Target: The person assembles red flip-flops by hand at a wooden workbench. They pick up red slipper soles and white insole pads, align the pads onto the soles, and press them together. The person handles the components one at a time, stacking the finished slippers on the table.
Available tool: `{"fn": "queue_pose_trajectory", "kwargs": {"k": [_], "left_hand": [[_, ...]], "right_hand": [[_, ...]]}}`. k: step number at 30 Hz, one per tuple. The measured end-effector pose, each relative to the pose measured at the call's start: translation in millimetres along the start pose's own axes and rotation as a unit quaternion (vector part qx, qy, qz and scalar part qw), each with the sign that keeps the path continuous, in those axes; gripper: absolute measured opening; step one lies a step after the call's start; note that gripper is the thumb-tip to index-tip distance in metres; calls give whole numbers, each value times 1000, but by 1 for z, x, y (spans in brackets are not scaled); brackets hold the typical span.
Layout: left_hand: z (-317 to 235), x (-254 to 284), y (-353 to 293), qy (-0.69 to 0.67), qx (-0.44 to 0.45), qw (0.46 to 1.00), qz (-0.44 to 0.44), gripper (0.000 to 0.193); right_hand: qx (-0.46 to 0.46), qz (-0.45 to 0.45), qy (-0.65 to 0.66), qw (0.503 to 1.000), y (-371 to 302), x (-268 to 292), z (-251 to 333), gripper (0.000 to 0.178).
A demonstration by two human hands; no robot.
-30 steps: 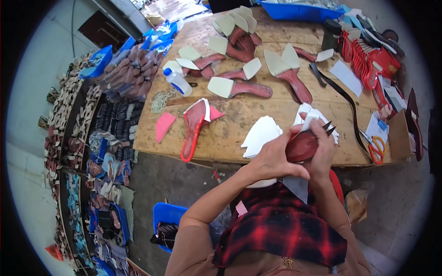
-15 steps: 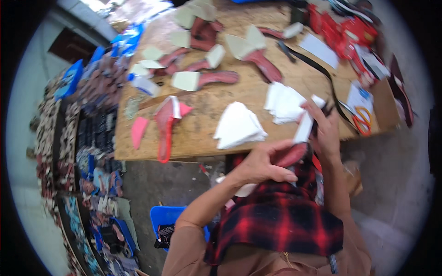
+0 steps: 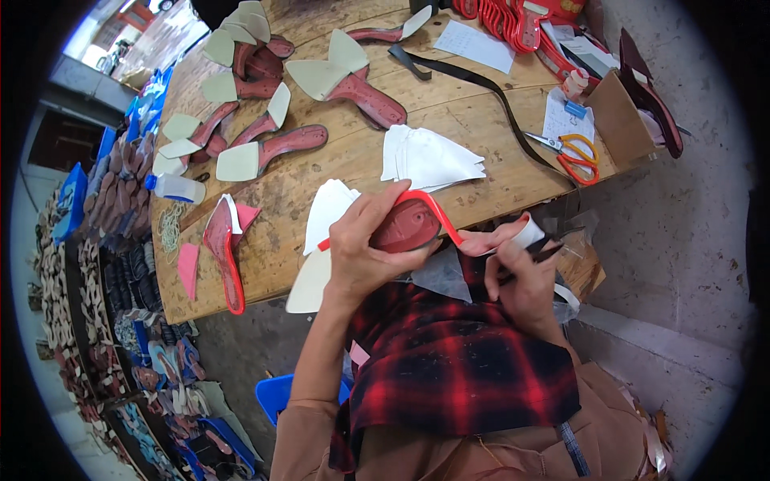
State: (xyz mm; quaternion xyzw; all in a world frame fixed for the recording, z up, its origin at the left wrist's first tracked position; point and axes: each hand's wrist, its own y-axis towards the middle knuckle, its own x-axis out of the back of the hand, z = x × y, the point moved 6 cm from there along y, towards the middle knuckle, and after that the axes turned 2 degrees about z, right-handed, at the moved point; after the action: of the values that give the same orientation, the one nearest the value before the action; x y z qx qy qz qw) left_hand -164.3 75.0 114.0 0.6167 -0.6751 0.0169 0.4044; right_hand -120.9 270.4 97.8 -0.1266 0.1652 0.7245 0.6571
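My left hand (image 3: 353, 244) is closed round a shoe last with a reddish-brown sole (image 3: 407, 227) facing up. A cream sheet (image 3: 310, 285) sticks out under that hand. From the sole a bright red edging strip (image 3: 439, 210) runs down toward my right hand (image 3: 525, 282). Its fingers are closed on a thin black tool (image 3: 547, 249), whose kind I cannot make out. Just above these fingers lies a pinkish piece with a white, red-edged end (image 3: 527, 231); whether the fingers grip it too is hidden.
On the wooden table (image 3: 265, 276) lie white sheets (image 3: 425, 156), several lasts with cream flaps (image 3: 365, 98), a red-edged last (image 3: 223, 248), a bottle (image 3: 178, 188), a black strap (image 3: 501, 96) and orange-handled scissors (image 3: 579, 156). A cardboard box (image 3: 622, 116) stands at the right edge.
The head view has shifted to the right. My left hand has turned the last, bringing its sole and red strip into sight. My right hand has come lower, with the black tool in it.
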Motion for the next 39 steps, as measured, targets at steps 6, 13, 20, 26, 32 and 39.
{"fn": "queue_pose_trajectory", "kwargs": {"k": [6,13,20,26,32,39], "left_hand": [[20,-40,32,-103,86,985,-113,64],[22,-53,65,-447,253,856,-56,41],[57,-79,21,-518,314,788,-111,27],[68,-101,6,-512,365,766,-135,30],[82,-113,2,-640,459,600,-138,21],[90,-8,-10,-569,334,728,-187,33]], "right_hand": [[232,-2,-241,942,42,-19,-3,15],[101,-52,-165,980,107,8,6,19],[51,32,-195,979,28,7,-22,24],[60,138,-239,959,25,25,-33,28],[-32,184,-143,972,6,14,-57,83],[84,190,-142,968,68,-80,-32,86]]}}
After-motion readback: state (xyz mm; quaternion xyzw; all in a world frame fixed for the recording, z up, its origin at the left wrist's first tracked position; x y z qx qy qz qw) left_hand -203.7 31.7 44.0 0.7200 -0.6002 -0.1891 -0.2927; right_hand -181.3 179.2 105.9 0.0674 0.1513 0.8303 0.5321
